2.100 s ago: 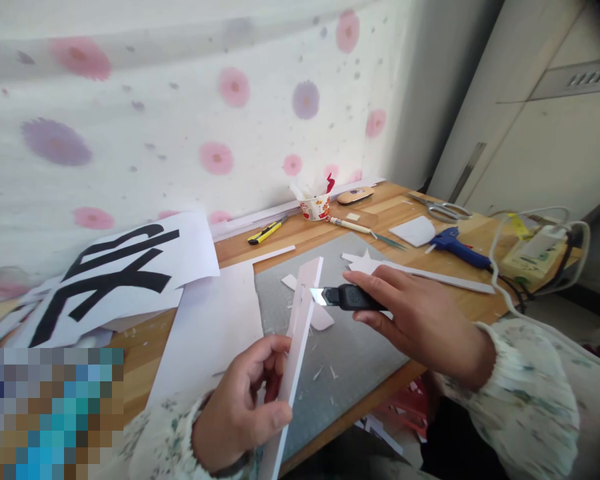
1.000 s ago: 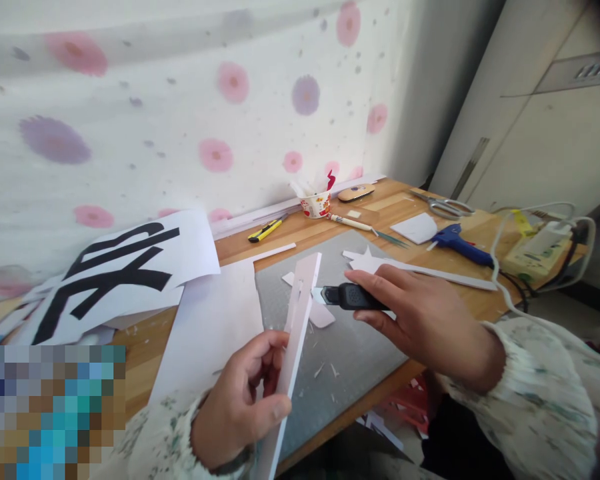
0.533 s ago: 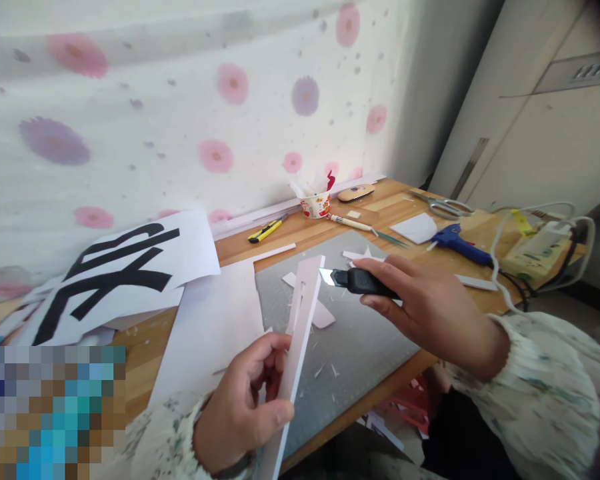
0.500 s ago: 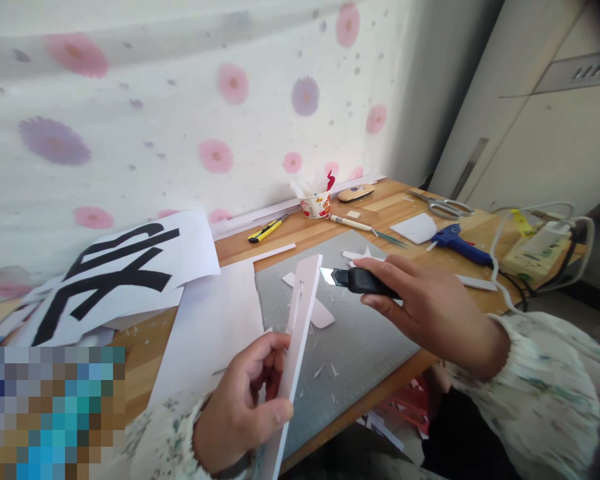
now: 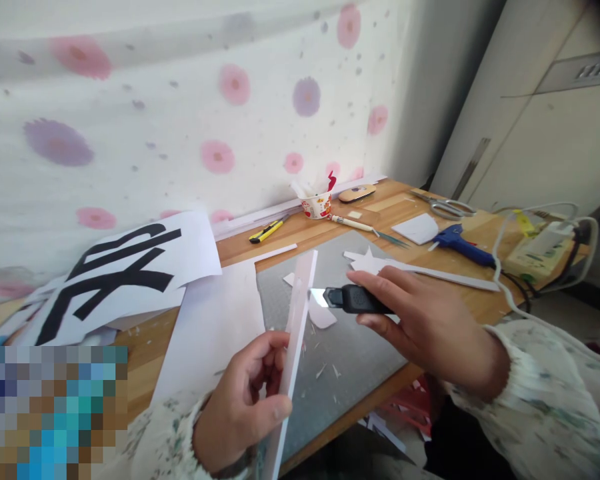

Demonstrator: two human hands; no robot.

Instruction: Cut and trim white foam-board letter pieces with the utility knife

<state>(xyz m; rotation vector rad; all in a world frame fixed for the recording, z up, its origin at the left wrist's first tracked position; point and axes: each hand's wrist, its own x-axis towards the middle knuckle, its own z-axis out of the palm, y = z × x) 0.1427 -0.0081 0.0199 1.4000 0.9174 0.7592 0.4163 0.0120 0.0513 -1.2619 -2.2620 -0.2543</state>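
My left hand [image 5: 247,400] is closed on a long white foam board piece [image 5: 300,313], held tilted up above a grey cutting mat [image 5: 360,360]. In my right hand [image 5: 425,327] is a black utility knife [image 5: 357,299], its blade pointing left with the tip at the board's right edge. Beneath them on the mat lie a small rounded white offcut [image 5: 323,316] and thin slivers. A white star-shaped piece [image 5: 367,260] rests at the mat's far side, partly behind my right hand.
Printed paper [image 5: 140,267] with black lettering lies at left, beside a white sheet [image 5: 215,313]. Along the back are a yellow cutter [image 5: 269,229], a paper cup [image 5: 316,205] and a craft knife [image 5: 353,223]. Scissors [image 5: 447,208], a blue glue gun [image 5: 463,245] and a power strip [image 5: 540,250] with cords stand right.
The utility knife has moved down and slightly left along the board's right edge. My left hand stays nearly still, while the board's top has shifted slightly left.
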